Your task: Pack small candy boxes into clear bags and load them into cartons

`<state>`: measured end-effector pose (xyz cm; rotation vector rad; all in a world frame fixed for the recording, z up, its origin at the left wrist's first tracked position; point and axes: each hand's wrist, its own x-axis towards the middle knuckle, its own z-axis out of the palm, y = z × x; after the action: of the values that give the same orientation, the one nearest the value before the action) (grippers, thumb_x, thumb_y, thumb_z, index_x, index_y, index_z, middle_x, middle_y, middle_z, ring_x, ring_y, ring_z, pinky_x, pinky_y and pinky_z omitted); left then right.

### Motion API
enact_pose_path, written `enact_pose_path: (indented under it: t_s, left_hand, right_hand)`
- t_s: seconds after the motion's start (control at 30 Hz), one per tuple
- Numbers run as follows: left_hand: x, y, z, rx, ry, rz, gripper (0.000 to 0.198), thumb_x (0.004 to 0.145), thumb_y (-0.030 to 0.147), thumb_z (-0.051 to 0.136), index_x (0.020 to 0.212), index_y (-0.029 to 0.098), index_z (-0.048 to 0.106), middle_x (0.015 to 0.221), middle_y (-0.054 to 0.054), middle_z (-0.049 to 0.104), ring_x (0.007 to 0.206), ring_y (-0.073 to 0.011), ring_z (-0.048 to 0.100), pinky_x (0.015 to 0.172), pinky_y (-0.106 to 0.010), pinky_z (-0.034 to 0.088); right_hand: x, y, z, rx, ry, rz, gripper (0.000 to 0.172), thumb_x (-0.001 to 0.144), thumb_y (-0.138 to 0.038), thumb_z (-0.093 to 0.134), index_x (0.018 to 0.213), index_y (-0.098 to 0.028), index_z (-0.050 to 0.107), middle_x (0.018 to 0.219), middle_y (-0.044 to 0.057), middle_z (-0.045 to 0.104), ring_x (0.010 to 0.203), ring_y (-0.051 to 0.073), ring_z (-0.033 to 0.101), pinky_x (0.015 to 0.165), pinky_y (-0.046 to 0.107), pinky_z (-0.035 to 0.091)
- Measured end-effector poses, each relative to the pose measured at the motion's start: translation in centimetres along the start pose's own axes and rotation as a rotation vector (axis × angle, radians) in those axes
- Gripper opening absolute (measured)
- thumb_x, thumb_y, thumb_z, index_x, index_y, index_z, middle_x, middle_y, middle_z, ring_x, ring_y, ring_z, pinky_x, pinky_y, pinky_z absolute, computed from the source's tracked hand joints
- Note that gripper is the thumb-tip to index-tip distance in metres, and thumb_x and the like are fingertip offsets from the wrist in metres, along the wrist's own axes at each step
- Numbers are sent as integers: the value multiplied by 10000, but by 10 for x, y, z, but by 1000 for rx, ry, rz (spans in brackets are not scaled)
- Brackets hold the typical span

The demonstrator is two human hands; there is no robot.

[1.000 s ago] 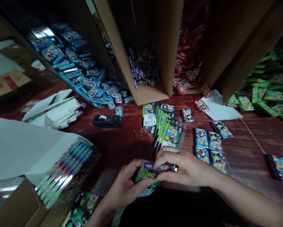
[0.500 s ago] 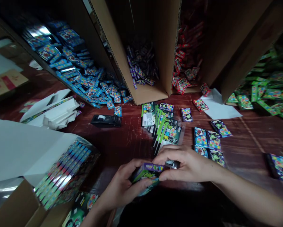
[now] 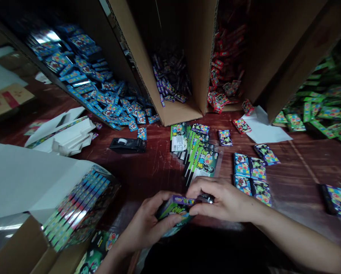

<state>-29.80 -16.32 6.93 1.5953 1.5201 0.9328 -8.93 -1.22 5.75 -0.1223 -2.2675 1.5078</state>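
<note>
My left hand is wrapped round a stack of small candy boxes, purple, green and blue, low in the middle of the view. At the stack's right end are the thumb and fingertips of my right hand, pressed against it. A small shiny metallic thing shows between that hand's fingers; what it is I cannot make out. Just beyond my hands, printed green-black packets lie fanned out. Right of them, blue boxes and purple boxes sit in a block on the dark red table.
Behind stand open cartons with blue, purple, red and green boxes. A black tape dispenser lies left of centre. At the lower left is a carton with packed rows of boxes. White paper lies at right.
The stack is tilted slightly differently, showing more of its front. My right hand has shifted a little to the left along its end.
</note>
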Motion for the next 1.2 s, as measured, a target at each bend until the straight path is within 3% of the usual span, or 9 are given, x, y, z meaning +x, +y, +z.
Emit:
enact_pose_path:
  t_s: [0.1, 0.37, 0.5, 0.6, 0.77, 1.03, 1.2]
  left_hand:
    - [-1, -1, 0, -22, -7, -25, 282, 885, 235, 731, 1152, 218, 644, 982, -12, 728, 868, -126, 683, 777, -202, 533]
    - [-5, -1, 7, -44, 5, -69, 249, 888, 257, 736, 1119, 201, 664, 969, -24, 731, 870, -139, 681, 788, -209, 525]
    - [-3, 3, 1, -34, -53, -93, 234, 898, 274, 721, 1111, 193, 669, 956, -24, 720, 851, -137, 667, 775, -212, 517]
    - [-1, 3, -6, -23, -126, -124, 252, 907, 291, 709, 1134, 190, 663, 985, -30, 716, 856, -142, 657, 767, -222, 510]
    - [-1, 1, -7, -3, -138, -155, 266, 909, 321, 701, 1130, 179, 660, 979, -31, 705, 854, -148, 635, 756, -235, 505]
    - [5, 9, -5, -68, -180, -202, 238, 907, 341, 695, 1069, 169, 661, 905, -16, 675, 787, -130, 592, 699, -223, 482]
    - [5, 7, -4, -66, -221, -229, 215, 908, 355, 682, 1013, 170, 647, 865, -1, 635, 770, -125, 561, 687, -222, 467]
  right_hand:
    - [-1, 0, 1, 8, -1, -32, 240, 937, -326, 693, 1137, -197, 665, 1020, 57, 695, 931, 155, 653, 802, 294, 531]
    - [2, 4, -1, -8, -51, -64, 174, 940, -346, 684, 988, -180, 664, 916, 41, 666, 847, 143, 631, 740, 285, 512]
    - [3, 6, -5, 18, -95, -66, 198, 922, -363, 705, 879, -180, 644, 921, 41, 656, 865, 141, 632, 743, 281, 511]
    - [3, 6, -11, 42, -67, -55, 247, 889, -380, 743, 1006, -179, 659, 976, 57, 690, 906, 155, 649, 791, 308, 534]
    - [6, 6, -19, -57, -103, -100, 208, 1010, -284, 573, 1151, -186, 692, 1021, 81, 726, 916, 152, 674, 806, 321, 550]
    - [10, 2, -25, -226, -253, -88, 227, 1029, -275, 493, 1077, -188, 697, 997, 73, 707, 868, 146, 665, 753, 290, 529]
    - [13, -2, -25, -362, -325, -88, 166, 979, -208, 502, 947, -194, 665, 885, 35, 660, 777, 135, 613, 669, 268, 474]
